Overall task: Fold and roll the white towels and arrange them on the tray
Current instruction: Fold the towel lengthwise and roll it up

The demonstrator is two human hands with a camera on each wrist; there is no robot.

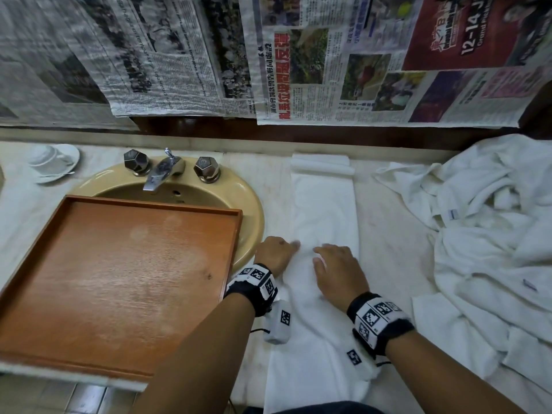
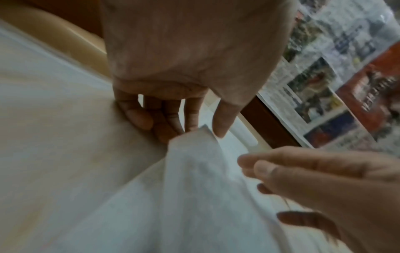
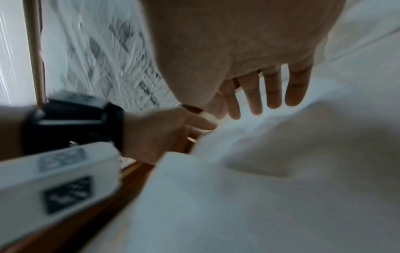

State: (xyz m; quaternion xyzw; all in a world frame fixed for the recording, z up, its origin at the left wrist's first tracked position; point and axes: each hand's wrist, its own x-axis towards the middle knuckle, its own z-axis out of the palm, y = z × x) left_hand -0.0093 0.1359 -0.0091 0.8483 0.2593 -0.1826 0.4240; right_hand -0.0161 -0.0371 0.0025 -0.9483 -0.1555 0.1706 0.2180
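A white towel (image 1: 324, 210) lies folded into a long narrow strip on the counter, running from the back wall to the near edge, its far end doubled over. Both hands are on its middle. My left hand (image 1: 283, 249) is at the strip's left edge; in the left wrist view my left hand (image 2: 205, 127) pinches a raised fold of the towel (image 2: 194, 188) between thumb and fingers. My right hand (image 1: 328, 264) rests on the cloth, and in the right wrist view the right hand (image 3: 259, 95) has straight fingers over the towel (image 3: 259, 188). The wooden tray (image 1: 119, 279) at the left holds nothing.
The tray sits over a beige sink (image 1: 254, 210) with a faucet (image 1: 161, 171). A loose pile of white towels (image 1: 493, 234) covers the counter's right side. A cup on a saucer (image 1: 50, 162) stands at the back left. Newspapers (image 1: 298, 70) hang on the wall.
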